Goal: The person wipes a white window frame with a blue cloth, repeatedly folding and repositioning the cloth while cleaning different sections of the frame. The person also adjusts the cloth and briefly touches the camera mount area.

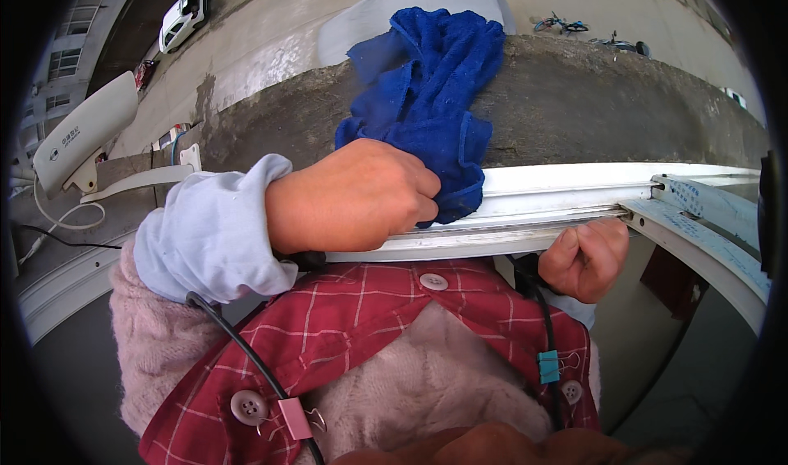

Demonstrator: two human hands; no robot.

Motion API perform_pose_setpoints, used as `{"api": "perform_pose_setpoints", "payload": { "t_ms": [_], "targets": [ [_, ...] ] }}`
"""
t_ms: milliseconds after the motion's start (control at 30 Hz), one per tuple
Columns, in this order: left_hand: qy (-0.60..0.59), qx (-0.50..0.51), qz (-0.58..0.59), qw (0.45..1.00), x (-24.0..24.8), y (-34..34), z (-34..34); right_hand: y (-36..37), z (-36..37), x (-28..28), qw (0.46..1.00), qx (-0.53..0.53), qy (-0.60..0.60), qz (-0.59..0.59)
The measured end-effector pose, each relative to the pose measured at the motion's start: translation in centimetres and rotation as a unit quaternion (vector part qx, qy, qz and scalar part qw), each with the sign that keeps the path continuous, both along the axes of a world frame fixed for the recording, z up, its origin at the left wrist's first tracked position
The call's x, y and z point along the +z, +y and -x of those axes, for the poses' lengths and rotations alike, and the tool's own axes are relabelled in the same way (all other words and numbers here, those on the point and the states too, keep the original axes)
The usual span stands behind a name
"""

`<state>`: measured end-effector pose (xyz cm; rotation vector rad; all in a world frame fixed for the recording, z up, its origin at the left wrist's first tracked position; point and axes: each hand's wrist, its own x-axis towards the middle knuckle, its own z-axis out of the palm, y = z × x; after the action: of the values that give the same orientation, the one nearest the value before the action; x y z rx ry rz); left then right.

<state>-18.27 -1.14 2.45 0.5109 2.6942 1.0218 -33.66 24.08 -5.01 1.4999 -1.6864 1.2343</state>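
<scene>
Left hand (361,196) clenched on blue cloth (443,96), most draped beyond the knuckles — right hand (588,256) fisted, apart

An upper storey, open to the outdoors: a white window frame (566,179) and grey ledge (591,108) overlook paved ground (271,30) well below, where a white car (180,23), bicycles (561,25) and a grey building (74,41) with windows (64,63) look small.

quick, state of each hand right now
Left hand: closed, apparently holding the blue terry cloth.
Right hand: curled closed by the white window frame, nothing visible held.
</scene>
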Motion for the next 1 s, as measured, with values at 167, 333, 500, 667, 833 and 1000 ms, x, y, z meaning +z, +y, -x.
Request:
{"api": "perform_pose_setpoints", "payload": {
  "t_ms": [167,333,500,667,833,1000],
  "targets": [
    [-0.05,0.057,0.075,0.994,1.1,-2.0,-5.5,0.4,-0.2,-0.1,0.999,-0.017,-0.034,-0.013],
    [-0.072,0.081,0.172,0.979,2.3,-3.7,-10.5,0.5,-0.5,-0.3,0.997,-0.035,-0.062,-0.014],
    [-0.061,0.115,0.142,0.981,2.3,-4.5,-13.0,-0.1,-0.4,-0.3,0.998,-0.047,-0.032,0.006],
    [-0.033,0.148,0.177,0.973,1.9,-4.2,-14.5,-0.4,-0.5,0.0,0.998,-0.062,-0.034,0.001],
    [-0.006,0.172,0.1,0.98,1.0,-4.8,-15.2,-0.5,-0.4,0.1,0.997,-0.063,-0.054,-0.008],
    [0.013,0.18,0.102,0.978,0.2,-4.8,-14.9,-0.5,-0.3,0.1,0.996,-0.063,-0.063,-0.019]
  ]
}}
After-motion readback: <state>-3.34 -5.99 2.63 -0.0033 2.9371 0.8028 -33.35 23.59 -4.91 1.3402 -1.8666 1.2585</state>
